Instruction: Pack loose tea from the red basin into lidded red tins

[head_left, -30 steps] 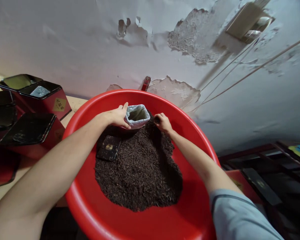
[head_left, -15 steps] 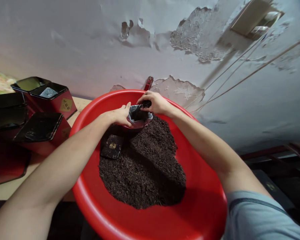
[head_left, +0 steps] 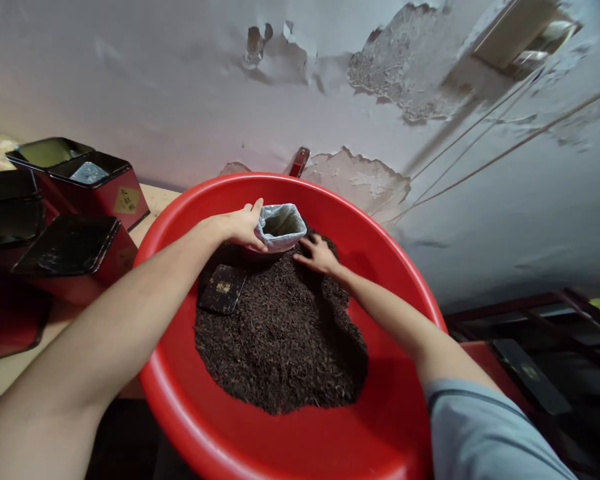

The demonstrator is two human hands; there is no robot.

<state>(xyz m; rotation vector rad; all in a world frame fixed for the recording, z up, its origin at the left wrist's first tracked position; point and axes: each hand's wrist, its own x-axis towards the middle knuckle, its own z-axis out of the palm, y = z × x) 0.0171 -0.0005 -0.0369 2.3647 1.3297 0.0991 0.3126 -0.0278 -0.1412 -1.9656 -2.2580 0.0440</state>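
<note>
My left hand (head_left: 246, 228) grips the side of a small tin (head_left: 300, 230) lined with a clear plastic bag, which is held upright over the far part of the red basin (head_left: 300, 437). Inside its mouth looks dark; how full it is I cannot tell. My right hand (head_left: 318, 255) rests on the heap of dark loose tea leaves (head_left: 275, 353) just right of the tin, fingers spread. A black lid (head_left: 223, 289) with gold characters lies on the leaves to the left, below my left wrist.
Several red tea tins (head_left: 105, 193) with black rims stand open on the pale table (head_left: 155, 203) at left. A red object (head_left: 300, 162) leans behind the basin against the peeling wall (head_left: 170, 100). Dark shelving (head_left: 570, 320) is at right, with cords running down the wall.
My right hand has come down from above the tin's mouth to the tea leaves beside it. The fingers, curled round dark leaves before, are now spread. My left hand still holds the tin.
</note>
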